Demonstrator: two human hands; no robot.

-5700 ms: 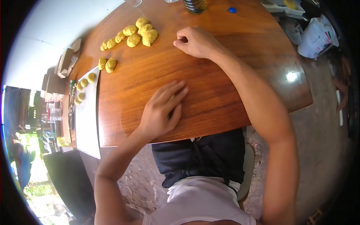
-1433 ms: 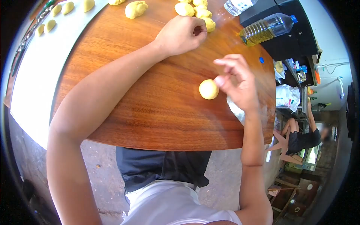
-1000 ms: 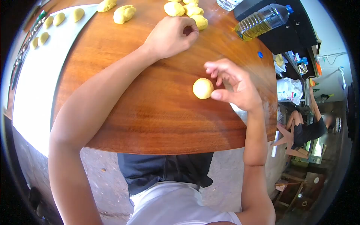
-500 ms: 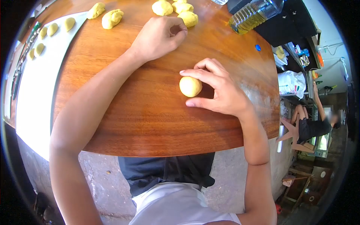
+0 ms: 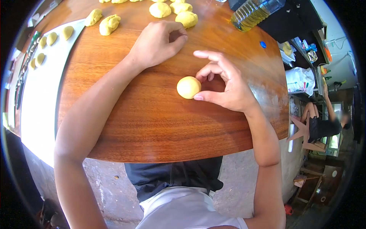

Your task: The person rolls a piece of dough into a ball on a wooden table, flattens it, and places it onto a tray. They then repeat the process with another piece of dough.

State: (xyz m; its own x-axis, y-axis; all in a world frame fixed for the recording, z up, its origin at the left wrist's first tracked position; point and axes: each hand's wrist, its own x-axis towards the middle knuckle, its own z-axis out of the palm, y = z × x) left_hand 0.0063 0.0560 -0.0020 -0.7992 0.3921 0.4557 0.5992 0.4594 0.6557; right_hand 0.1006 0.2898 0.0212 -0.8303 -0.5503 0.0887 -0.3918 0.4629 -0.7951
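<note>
Polished wood of the round table point(image 5: 152, 118) carries a smooth yellow dough ball point(image 5: 188, 87) near its middle, and the right hand point(image 5: 225, 86) cups it loosely from the side, thumb tip and a curled finger touching it while the other fingers spread wide above. Just beyond, the left hand point(image 5: 158, 42) rests on the wood curled into a loose fist, holding nothing I can make out. Farther off lie rough dough lumps point(image 5: 171, 11), an oil bottle point(image 5: 253, 9), a blue cap point(image 5: 262, 44) and a white tray point(image 5: 38, 99) with small pieces.
</note>
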